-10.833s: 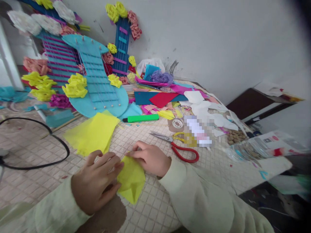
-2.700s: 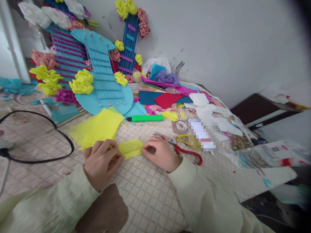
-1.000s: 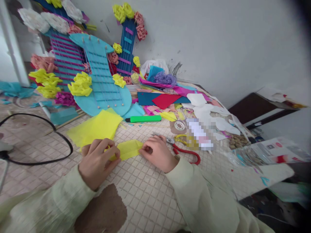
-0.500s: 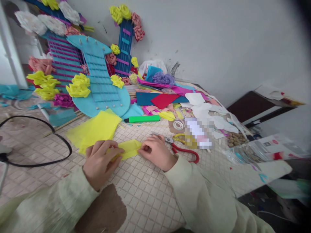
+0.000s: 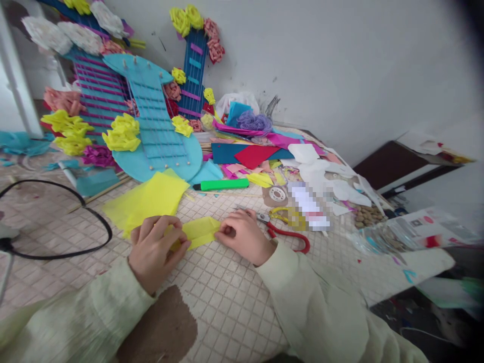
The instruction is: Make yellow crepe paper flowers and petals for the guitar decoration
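A folded strip of yellow tissue paper [image 5: 201, 232] lies on the checked tabletop between my hands. My left hand [image 5: 157, 249] has its fingers closed on the strip's left end and covers part of it. With thumb and index finger pinched, my right hand [image 5: 240, 234] holds the right end. Behind my left hand rests a stack of yellow tissue sheets [image 5: 151, 199]. Red-handled scissors [image 5: 289, 236] lie just to the right of my right hand, their blades partly behind it. Beyond the strip is a green marker-like tool with a black tip [image 5: 225, 185].
Light-blue guitar-shaped crafts [image 5: 155, 121] with yellow paper flowers lean at the back left. A black cable loop [image 5: 109, 227] lies at the left. Colored scraps, white paper pieces [image 5: 304, 154] and a tape spool [image 5: 277, 193] fill the back right. A plastic bag [image 5: 404, 234] sits at the right edge.
The fingers of my left hand have shifted slightly left along the yellow strip, showing a bit more of it. My right hand has stayed in place.
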{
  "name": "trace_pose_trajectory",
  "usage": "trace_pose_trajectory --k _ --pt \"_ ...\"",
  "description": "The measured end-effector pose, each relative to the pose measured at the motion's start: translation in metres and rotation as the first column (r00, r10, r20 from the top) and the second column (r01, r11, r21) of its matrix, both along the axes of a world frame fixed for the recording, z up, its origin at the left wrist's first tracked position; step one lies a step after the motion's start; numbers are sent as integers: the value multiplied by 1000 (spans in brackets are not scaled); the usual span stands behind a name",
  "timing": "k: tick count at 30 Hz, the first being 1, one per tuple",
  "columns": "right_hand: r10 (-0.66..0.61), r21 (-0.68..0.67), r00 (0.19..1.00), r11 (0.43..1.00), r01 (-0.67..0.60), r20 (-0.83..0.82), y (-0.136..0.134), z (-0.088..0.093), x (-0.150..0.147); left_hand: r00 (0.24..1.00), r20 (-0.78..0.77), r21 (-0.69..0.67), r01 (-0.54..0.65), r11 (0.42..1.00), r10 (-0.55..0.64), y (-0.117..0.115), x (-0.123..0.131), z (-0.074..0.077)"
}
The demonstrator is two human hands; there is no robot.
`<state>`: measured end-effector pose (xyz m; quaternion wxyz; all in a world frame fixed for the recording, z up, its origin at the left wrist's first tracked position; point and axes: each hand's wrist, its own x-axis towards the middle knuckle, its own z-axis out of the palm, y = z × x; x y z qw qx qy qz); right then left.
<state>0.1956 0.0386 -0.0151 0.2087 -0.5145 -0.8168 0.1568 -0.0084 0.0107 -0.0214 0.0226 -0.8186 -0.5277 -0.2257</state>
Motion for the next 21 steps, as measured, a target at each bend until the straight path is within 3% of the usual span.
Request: trace_pose_trajectory --k 15,21 --pt "0 1 1000 1000 0 -9 1 1 0 1000 -7 49 8 999 -7 1 -5 6" --pt "-4 -17 1000 1000 4 -14 1 1 0 1000 -8 13 30 999 -29 1 -4 0"
